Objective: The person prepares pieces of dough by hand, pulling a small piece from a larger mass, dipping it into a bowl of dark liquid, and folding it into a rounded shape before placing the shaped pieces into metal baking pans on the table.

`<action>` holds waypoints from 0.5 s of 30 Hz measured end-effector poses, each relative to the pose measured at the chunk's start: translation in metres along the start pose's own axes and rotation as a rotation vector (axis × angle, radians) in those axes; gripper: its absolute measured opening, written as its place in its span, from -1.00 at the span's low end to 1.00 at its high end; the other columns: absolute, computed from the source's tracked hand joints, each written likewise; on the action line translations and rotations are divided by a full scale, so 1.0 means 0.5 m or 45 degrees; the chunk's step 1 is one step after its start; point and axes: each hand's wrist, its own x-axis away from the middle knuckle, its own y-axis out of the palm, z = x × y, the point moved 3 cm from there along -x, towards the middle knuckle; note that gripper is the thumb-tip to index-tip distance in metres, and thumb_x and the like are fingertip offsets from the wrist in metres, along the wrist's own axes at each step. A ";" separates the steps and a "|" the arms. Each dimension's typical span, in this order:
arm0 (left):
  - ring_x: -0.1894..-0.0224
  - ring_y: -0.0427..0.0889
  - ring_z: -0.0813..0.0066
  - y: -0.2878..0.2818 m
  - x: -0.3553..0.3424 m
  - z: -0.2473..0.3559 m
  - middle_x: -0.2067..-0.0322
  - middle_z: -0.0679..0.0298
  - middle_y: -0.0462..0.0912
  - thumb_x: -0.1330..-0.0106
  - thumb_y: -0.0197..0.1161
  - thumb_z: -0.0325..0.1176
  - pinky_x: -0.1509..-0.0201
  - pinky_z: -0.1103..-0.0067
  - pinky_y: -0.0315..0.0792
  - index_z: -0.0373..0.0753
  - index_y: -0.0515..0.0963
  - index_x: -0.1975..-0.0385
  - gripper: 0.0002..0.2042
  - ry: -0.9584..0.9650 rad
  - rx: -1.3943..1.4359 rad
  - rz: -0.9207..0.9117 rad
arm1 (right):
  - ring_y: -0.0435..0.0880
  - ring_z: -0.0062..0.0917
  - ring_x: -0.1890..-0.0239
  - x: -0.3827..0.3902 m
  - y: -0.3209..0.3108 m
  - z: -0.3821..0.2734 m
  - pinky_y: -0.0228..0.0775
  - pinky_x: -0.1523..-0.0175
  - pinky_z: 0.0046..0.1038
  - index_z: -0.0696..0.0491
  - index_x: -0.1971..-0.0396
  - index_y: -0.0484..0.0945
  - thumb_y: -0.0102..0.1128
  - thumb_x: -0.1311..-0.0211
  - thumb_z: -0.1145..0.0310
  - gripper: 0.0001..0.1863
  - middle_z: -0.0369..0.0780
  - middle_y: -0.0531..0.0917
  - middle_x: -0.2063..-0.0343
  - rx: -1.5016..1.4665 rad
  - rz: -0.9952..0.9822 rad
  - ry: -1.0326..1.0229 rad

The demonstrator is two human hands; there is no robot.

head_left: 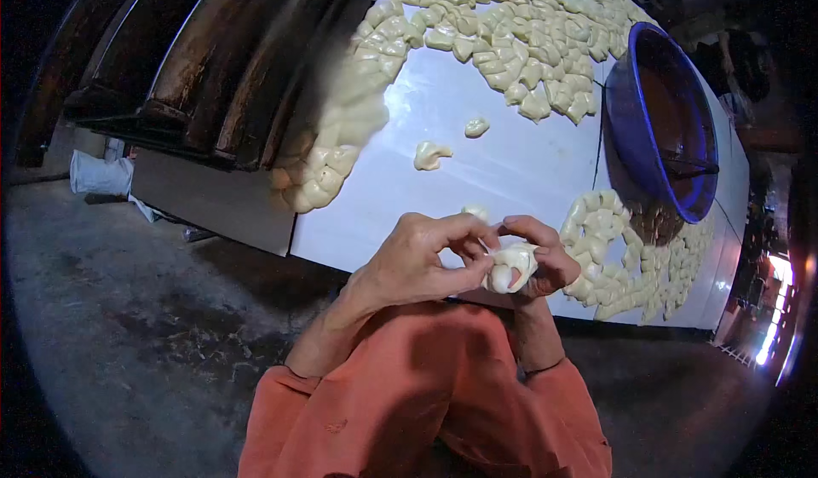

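Both of my hands are above the near edge of the white table (pixel 494 167), working on one piece of pale, glossy dough (pixel 511 268). With bent fingers and thumb, my left hand (pixel 426 258) pinches the left edge of this piece. My right hand (pixel 550 261) curls round its right side, the fingers closed on it. Just beyond my fingers, a small lump of dough (pixel 475 213) is partly hidden. Farther off, two loose dough pieces lie apart, a folded one (pixel 432 155) and a smaller one (pixel 476 127).
Many shaped dough pieces (pixel 532 43) cover the table's far side, with another group (pixel 596 222) at right. A large blue-purple basin (pixel 635 107) holding brown liquid stands at the right. Dark, worn trays (pixel 192 60) rise over the left side. A white sack (pixel 100 174) sits below them.
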 end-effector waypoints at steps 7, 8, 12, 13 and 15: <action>0.31 0.75 0.48 0.001 0.016 0.011 0.36 0.18 0.76 -0.19 0.37 -0.48 0.23 0.59 0.65 -0.35 0.67 0.21 -0.81 0.052 0.002 0.084 | 0.74 -0.23 0.40 0.007 0.009 -0.001 0.64 0.35 -0.34 -0.02 0.24 0.25 0.51 -0.06 0.27 -0.49 0.12 0.68 0.27 0.013 -0.019 0.007; 0.33 0.75 0.48 -0.001 0.018 0.013 0.38 0.17 0.75 -0.17 0.38 -0.47 0.25 0.58 0.64 -0.35 0.67 0.24 -0.82 0.072 -0.075 0.113 | 0.74 -0.23 0.40 0.003 0.013 -0.005 0.64 0.35 -0.35 -0.01 0.25 0.27 0.50 -0.07 0.28 -0.52 0.11 0.68 0.28 0.018 -0.037 0.001; 0.39 0.76 0.46 -0.014 0.028 0.012 0.44 0.17 0.74 -0.11 0.40 -0.48 0.28 0.58 0.60 -0.34 0.66 0.31 -0.84 0.114 -0.267 0.274 | 0.76 -0.21 0.37 0.005 0.013 -0.010 0.64 0.33 -0.34 0.05 0.26 0.39 0.46 -0.10 0.34 -0.63 0.08 0.70 0.29 -0.091 -0.072 0.134; 0.39 0.76 0.46 -0.018 0.032 0.007 0.44 0.17 0.74 -0.10 0.40 -0.49 0.28 0.58 0.60 -0.34 0.66 0.30 -0.83 0.144 -0.357 0.351 | 0.76 -0.20 0.35 0.003 0.016 -0.012 0.65 0.31 -0.33 0.06 0.26 0.42 0.45 -0.11 0.36 -0.65 0.08 0.70 0.29 -0.064 -0.124 0.145; 0.39 0.75 0.44 -0.019 0.035 0.001 0.43 0.16 0.73 -0.09 0.39 -0.51 0.28 0.57 0.60 -0.34 0.65 0.32 -0.84 0.184 -0.369 0.419 | 0.77 -0.21 0.26 0.020 0.014 -0.010 0.65 0.23 -0.31 0.05 0.15 0.46 0.44 -0.12 0.36 -0.63 0.07 0.71 0.25 -0.159 -0.137 0.209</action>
